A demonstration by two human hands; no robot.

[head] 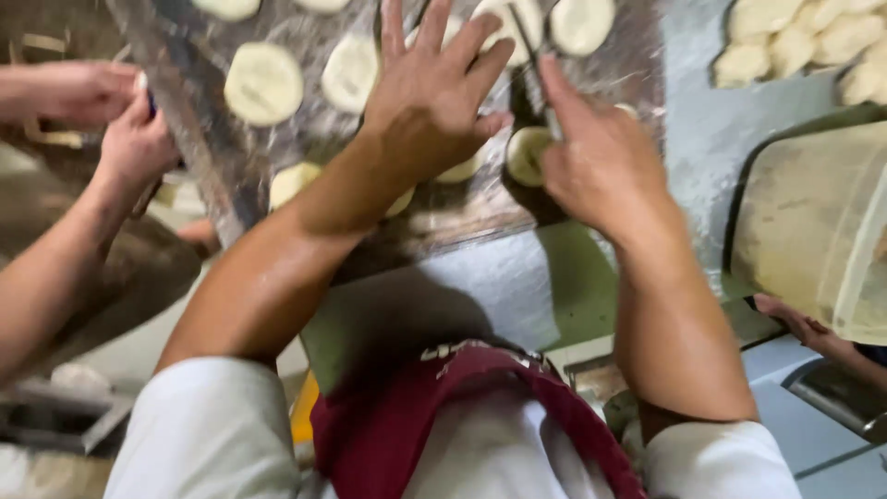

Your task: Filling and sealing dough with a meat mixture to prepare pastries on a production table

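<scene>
**A:** What are the person's own hands doing?

**B:** Both reach forward over a dark, flour-dusted baking tray (591,199) that lies on a pale, floury surface (702,139). The left hand (430,102) is flat and open, fingers spread, palm down over the middle of the tray; it grips nothing. The right hand (601,162) is partly curled, forefinger pointing toward the tray's far edge, and it touches a small round dough disc (525,155). I cannot tell whether the fingers pinch the disc or only press on it.

**A:** Where is that disc relative to each hand?

**B:** It lies near the tray's near edge, in the gap between the two hands. It sits just to the left of the right hand's thumb side, touching it, and just right of the left hand's palm. The right hand is the nearer one. The disc is round, so it has no clear long axis.

**A:** What else is on the tray?

**B:** More pale dough discs in loose rows; one larger disc (264,83) lies toward the tray's left edge.

**A:** And around it?

**B:** A pile of dough pieces (795,42) lies at the surface's far right corner. A translucent plastic tub (813,222) stands to the right. Another person's hands (111,115) work beyond the tray's left edge.
</scene>
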